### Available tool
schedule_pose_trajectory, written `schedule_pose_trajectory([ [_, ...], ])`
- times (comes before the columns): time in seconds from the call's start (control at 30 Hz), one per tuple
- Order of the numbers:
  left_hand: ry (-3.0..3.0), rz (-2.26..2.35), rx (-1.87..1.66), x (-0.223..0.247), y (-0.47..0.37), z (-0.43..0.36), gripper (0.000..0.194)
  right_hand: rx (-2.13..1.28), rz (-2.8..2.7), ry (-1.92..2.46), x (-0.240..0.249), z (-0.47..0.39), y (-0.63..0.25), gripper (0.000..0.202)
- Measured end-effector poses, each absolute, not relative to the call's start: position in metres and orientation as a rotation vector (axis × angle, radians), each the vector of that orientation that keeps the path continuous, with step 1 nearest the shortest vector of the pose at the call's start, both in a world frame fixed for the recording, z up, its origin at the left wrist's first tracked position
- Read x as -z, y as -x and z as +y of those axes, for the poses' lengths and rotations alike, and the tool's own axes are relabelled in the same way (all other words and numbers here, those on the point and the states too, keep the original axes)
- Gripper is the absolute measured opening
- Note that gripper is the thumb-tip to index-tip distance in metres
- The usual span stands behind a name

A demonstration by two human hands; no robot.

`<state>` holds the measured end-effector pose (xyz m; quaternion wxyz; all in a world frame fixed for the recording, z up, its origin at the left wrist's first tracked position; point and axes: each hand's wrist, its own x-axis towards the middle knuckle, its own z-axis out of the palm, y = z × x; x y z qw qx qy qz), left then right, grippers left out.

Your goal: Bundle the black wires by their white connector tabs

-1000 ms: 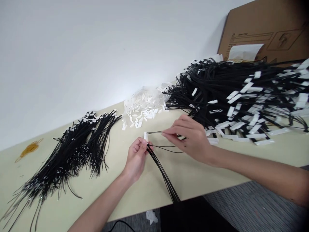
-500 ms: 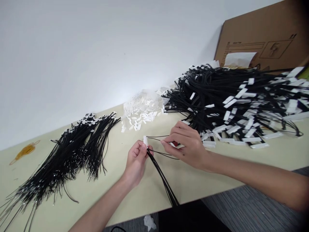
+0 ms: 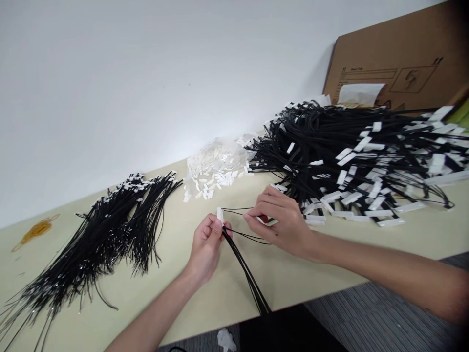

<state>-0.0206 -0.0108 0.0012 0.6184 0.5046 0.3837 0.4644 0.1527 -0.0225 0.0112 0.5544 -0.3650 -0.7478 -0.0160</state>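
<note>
Between the thumb and fingers of my left hand [image 3: 208, 239] is a white plastic connector [image 3: 220, 214], held upright over the table. Black wires [image 3: 246, 271] run from it down past the table's front edge, and a few thinner ones stretch right toward my other hand. My right hand [image 3: 280, 220] is closed in a pinch around black wire near the connector. Something small, red and white, shows between its fingers; most of it is hidden, so its kind is unclear.
A clear bag [image 3: 220, 154] spilling small white connectors lies by the wall. Bundled black wires [image 3: 106, 225] lie left; a larger heap of wires with white connectors [image 3: 330, 146] lies right. Behind stands a cardboard box [image 3: 395, 63]. An orange-brown drawn mark [image 3: 36, 232] is far left.
Both hands keep nearly the same grip and place. The view has shifted slightly, with the heap and box at the right appearing a little further left.
</note>
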Motion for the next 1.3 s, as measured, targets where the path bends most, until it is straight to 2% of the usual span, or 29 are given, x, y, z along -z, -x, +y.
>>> schedule_pose_trajectory([
  [0.23,-1.258,0.900,-1.049,-0.0006,0.0216,-0.0131,0.021,-0.042,-1.763,0.846,-0.0104,-0.0239,-0.1520,0.015],
  [1.3,-1.182,0.875,-1.071,-0.0006,0.0204,-0.0110,0.021,-0.007,-1.735,0.844,-0.0139,-0.0245,-0.1541,0.015],
])
